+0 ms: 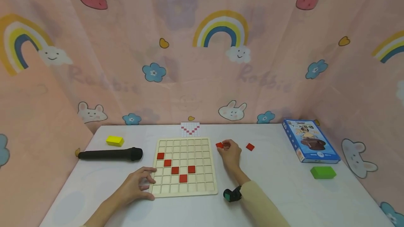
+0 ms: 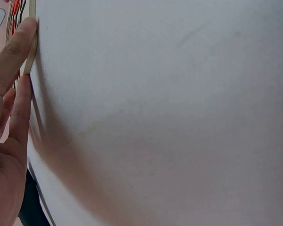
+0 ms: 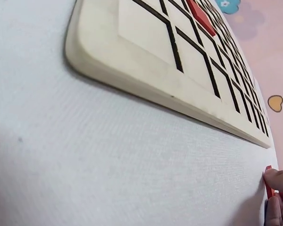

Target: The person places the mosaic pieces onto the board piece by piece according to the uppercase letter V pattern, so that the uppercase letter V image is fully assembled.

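Observation:
A pale grid board (image 1: 205, 188) lies on the table with several red square tiles (image 1: 175, 170) set in a slanting line, and one (image 1: 191, 169) up to the right. My left hand (image 1: 135, 185) rests at the board's left edge; in the left wrist view its fingers (image 2: 20, 44) lie along the side, fairly straight. Right of the board, my right hand (image 1: 230, 154) pinches a red tile (image 1: 219, 145) between thumb and fingertips, and the right wrist view shows this tile (image 3: 269, 181) too. Another red tile (image 1: 250, 146) lies on the table to that hand's right.
A small pattern card (image 1: 190, 129) with a V of red squares lies behind the board. To the left are a black microphone (image 1: 110, 154) and a yellow block (image 1: 115, 141). A blue box (image 1: 310, 141) and a green block (image 1: 323, 172) stand on the right.

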{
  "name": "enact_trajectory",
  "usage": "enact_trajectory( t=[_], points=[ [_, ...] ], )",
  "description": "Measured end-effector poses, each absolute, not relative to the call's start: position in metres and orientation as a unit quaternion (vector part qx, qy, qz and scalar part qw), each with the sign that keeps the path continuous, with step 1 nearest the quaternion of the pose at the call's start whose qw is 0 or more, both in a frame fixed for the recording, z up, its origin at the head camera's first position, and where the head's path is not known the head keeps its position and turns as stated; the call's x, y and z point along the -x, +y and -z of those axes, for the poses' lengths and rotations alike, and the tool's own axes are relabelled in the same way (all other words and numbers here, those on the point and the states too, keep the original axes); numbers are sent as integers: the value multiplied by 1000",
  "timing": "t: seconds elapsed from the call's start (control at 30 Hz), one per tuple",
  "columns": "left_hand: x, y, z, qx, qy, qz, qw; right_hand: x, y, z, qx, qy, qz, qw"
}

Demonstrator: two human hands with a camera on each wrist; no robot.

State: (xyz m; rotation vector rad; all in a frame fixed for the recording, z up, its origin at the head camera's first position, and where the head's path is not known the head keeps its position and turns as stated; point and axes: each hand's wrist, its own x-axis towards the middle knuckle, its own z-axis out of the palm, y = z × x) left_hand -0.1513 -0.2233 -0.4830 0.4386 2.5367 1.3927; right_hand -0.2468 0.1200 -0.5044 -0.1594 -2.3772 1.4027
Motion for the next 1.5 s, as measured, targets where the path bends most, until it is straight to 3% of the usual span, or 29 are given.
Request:
enact_trajectory(
  t=[0.57,1.0,1.5],
  points=[
    [151,-223,484,-143,859,-479,108,238,150,498,-51,-864,-496,68],
    [151,-223,484,-141,856,-485,112,220,143,488,-119,-859,-498,22],
    [152,-225,486,-149,849,-494,112,223,129,495,-209,-848,-487,-15]
  ],
)
